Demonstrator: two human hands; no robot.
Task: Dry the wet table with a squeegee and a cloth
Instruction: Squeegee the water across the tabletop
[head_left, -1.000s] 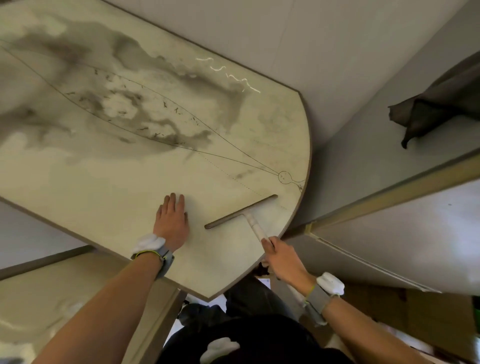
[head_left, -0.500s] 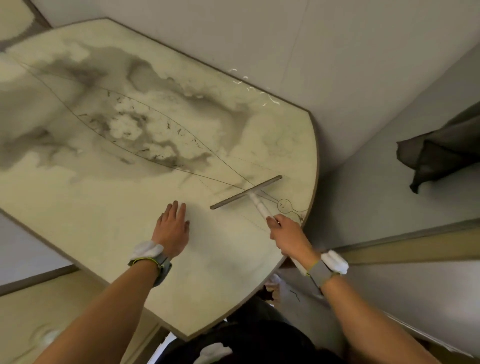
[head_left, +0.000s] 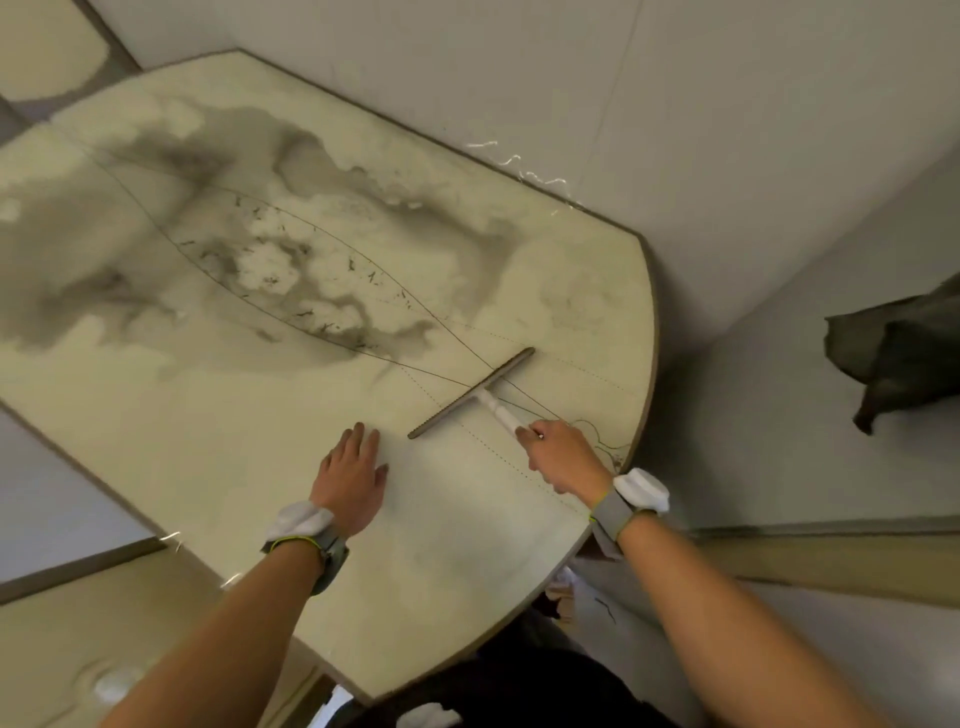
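The right hand (head_left: 563, 457) grips the squeegee (head_left: 470, 395) by its white handle, near the surface's (head_left: 208, 467) round end. The left hand (head_left: 353, 478) lies spread flat. A hard push could splash the wet patch (head_left: 457, 244) onto the wall.

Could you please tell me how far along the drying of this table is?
Early on. The near strip of the table around the flat left hand looks pale and dry. The right hand grips the squeegee, its blade on the surface near the rounded end. A dark wet patch covers the middle and far side, and the dark cloth lies off the table, untouched.
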